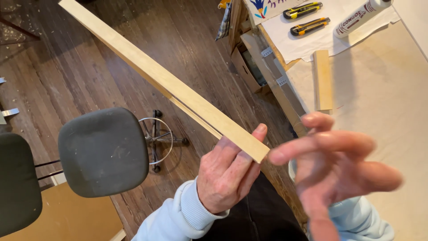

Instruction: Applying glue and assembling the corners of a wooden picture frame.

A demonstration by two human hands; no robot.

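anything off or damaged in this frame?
Nothing damaged. The left hand holds a long wooden strip out over the floor; the right hand is blurred beside its end. Wood shavings litter the floor.

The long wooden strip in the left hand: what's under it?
Under the wooden strip, held by the left hand, lies dark plank floor and a stool base beside a grey seat. A second thin strip seems to sit beneath it. The floor directly under it is covered.
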